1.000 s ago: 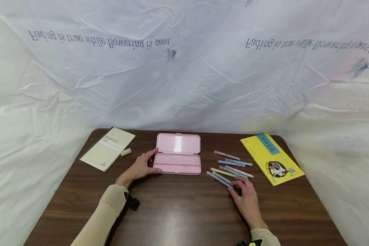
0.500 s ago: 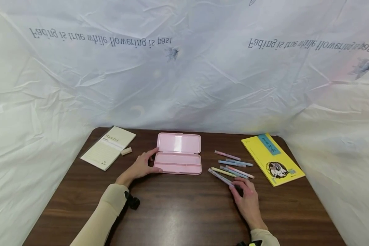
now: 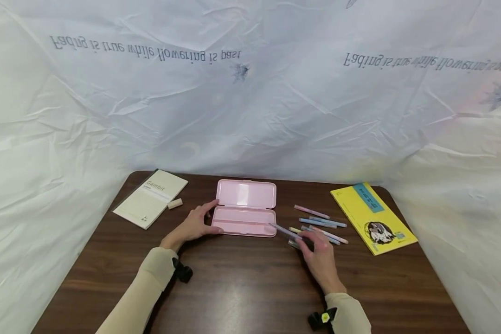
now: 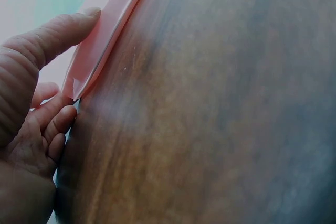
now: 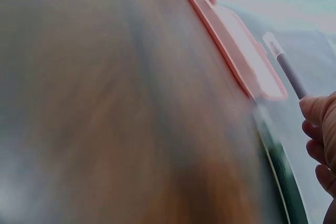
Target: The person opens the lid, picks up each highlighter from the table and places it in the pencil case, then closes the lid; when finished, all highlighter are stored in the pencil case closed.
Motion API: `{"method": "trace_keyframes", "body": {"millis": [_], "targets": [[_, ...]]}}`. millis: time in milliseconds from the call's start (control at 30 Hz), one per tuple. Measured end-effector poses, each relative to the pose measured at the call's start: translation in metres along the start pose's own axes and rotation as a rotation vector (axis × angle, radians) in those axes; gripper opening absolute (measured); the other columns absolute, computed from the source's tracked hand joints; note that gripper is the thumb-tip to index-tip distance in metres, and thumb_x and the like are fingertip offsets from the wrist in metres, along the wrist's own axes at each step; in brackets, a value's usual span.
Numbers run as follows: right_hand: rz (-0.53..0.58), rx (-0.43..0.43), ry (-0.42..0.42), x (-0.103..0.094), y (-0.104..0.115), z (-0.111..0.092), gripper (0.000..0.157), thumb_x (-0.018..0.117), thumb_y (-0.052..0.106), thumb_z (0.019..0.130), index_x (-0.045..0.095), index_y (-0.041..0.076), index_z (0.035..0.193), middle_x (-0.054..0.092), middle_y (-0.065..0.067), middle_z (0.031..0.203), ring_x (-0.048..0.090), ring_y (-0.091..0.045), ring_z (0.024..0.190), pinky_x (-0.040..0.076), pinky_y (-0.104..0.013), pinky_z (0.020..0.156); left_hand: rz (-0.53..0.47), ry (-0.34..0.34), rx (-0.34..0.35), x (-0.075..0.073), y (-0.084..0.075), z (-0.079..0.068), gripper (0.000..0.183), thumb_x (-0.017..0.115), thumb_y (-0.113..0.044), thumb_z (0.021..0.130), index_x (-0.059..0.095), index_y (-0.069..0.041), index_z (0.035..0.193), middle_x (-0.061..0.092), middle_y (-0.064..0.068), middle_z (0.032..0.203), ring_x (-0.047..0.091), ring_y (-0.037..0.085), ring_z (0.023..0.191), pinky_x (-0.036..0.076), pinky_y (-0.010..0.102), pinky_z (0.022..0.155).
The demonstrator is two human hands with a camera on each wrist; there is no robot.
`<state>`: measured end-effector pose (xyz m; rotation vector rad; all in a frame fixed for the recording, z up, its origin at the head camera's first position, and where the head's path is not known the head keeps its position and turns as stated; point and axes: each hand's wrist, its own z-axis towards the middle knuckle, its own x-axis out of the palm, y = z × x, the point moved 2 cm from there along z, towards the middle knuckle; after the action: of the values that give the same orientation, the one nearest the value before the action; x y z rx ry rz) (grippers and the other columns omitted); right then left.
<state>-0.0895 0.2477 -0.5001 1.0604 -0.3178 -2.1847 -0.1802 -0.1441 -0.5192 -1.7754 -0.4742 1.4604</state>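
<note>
An open pink pencil case [image 3: 233,214] lies on the table with its lid folded back. My left hand [image 3: 190,227] holds its left end, thumb at the front corner and index finger near the hinge. In the left wrist view the thumb rests on the rim of the pink case [image 4: 107,38], the other fingers curled by the corner. My right hand [image 3: 320,260] pinches a purple pen [image 3: 286,231] by one end, its far tip overlapping the case's right edge. The right wrist view shows that pen [image 5: 292,75] raised, clear cap end up.
Several pastel pens [image 3: 317,222] lie loosely right of the case. A yellow booklet [image 3: 373,218] is at the far right. At left lie a cream notebook [image 3: 151,199] and a small beige block [image 3: 175,203]. A white printed cloth [image 3: 250,106] hangs behind the table [image 3: 242,287].
My right hand has picked the purple pen out of the group and carried it left toward the case. My left hand keeps its hold on the case. The head view has shifted slightly.
</note>
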Motion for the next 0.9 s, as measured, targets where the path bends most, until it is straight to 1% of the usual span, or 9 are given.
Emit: {"method": "trace_keyframes", "body": {"millis": [67,167,333,433,567,700,800,900], "targets": [[0.003,-0.012,0.02,0.011,0.004,0.008,0.023,0.092,-0.001,0.077,0.077,0.003,0.095,0.075,-0.014,0.094,0.07,-0.038,0.096,0.05,-0.053,0.091,-0.001,0.002,-0.004,-0.001,-0.001,0.0,0.106,0.091,-0.047,0.079,0.037,-0.019,0.166,0.056,0.01,0.115,0.047,0.029,0.108,0.039,0.051,0.097],[0.023,-0.012,0.075,0.028,0.013,0.02,0.021,0.091,0.003,0.08,0.078,0.005,0.096,0.075,-0.009,0.092,0.069,-0.032,0.091,0.051,-0.051,0.085,0.001,0.0,0.005,-0.003,-0.002,0.0,0.107,0.092,-0.047,0.079,0.037,-0.017,0.166,0.057,0.011,0.116,0.048,0.03,0.11,0.039,0.052,0.099],[0.055,0.032,0.188,0.056,0.03,0.038,0.018,0.089,0.01,0.085,0.078,0.007,0.099,0.073,-0.007,0.094,0.065,-0.03,0.092,0.049,-0.051,0.086,0.0,0.0,0.014,-0.003,-0.001,-0.001,0.107,0.092,-0.046,0.079,0.036,-0.016,0.166,0.057,0.012,0.116,0.048,0.03,0.11,0.04,0.051,0.098],[0.078,0.037,0.245,0.07,0.04,0.045,0.017,0.089,0.014,0.086,0.078,0.009,0.099,0.071,-0.005,0.093,0.063,-0.028,0.091,0.048,-0.05,0.087,-0.002,0.0,0.016,-0.002,-0.001,-0.002,0.107,0.092,-0.046,0.079,0.037,-0.017,0.166,0.057,0.012,0.116,0.048,0.031,0.11,0.039,0.052,0.099],[0.107,-0.013,0.296,0.085,0.05,0.052,0.015,0.089,0.012,0.085,0.078,0.01,0.096,0.071,-0.003,0.092,0.063,-0.025,0.089,0.049,-0.049,0.087,-0.001,0.008,0.012,-0.001,-0.002,-0.002,0.108,0.093,-0.047,0.077,0.038,-0.018,0.166,0.057,0.01,0.115,0.047,0.031,0.11,0.039,0.053,0.099],[0.096,-0.096,0.305,0.097,0.055,0.055,0.015,0.09,0.008,0.082,0.078,0.008,0.092,0.073,-0.004,0.089,0.065,-0.027,0.092,0.051,-0.049,0.088,0.004,0.01,0.012,-0.001,-0.002,-0.001,0.108,0.093,-0.047,0.076,0.039,-0.021,0.165,0.057,0.009,0.115,0.047,0.03,0.11,0.039,0.052,0.099],[0.085,-0.134,0.311,0.102,0.057,0.058,0.015,0.09,0.008,0.082,0.078,0.008,0.091,0.073,-0.004,0.088,0.065,-0.031,0.096,0.049,-0.051,0.094,0.005,0.001,0.014,-0.001,-0.002,-0.001,0.107,0.094,-0.047,0.076,0.04,-0.022,0.165,0.058,0.009,0.116,0.048,0.029,0.111,0.04,0.052,0.101],[0.079,-0.149,0.336,0.106,0.059,0.061,0.015,0.09,0.009,0.082,0.078,0.007,0.09,0.072,-0.004,0.087,0.064,-0.033,0.098,0.048,-0.052,0.098,0.0,-0.003,0.014,-0.002,0.0,-0.002,0.107,0.094,-0.046,0.075,0.041,-0.021,0.164,0.059,0.009,0.119,0.049,0.029,0.113,0.04,0.053,0.103]]}}
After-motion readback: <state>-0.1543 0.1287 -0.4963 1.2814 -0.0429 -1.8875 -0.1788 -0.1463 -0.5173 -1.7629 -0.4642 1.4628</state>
